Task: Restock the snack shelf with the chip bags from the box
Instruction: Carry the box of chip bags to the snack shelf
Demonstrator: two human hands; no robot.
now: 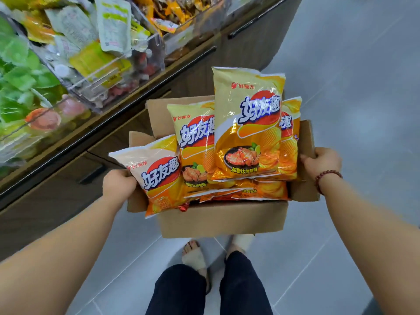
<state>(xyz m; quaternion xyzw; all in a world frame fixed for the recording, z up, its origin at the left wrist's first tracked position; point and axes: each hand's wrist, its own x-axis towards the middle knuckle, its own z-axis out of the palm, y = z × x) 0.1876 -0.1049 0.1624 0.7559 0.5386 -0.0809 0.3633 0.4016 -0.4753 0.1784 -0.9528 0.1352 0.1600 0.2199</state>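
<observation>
The head-worn camera looks steeply down, close above the box (222, 220), with the shelf (91, 71) at left.

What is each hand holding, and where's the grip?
Both hold the cardboard box: the left hand grips its left side flap, the right hand its right side flap. Neither holds a chip bag; the bags lie in the box.

A dark red bead bracelet (327, 178) circles the person's right wrist. The trousers (181, 292) are dark navy, and the open-toed slippers (194, 258) are beige.

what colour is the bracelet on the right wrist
The bead bracelet is dark reddish-brown, seen in the head view.
</observation>
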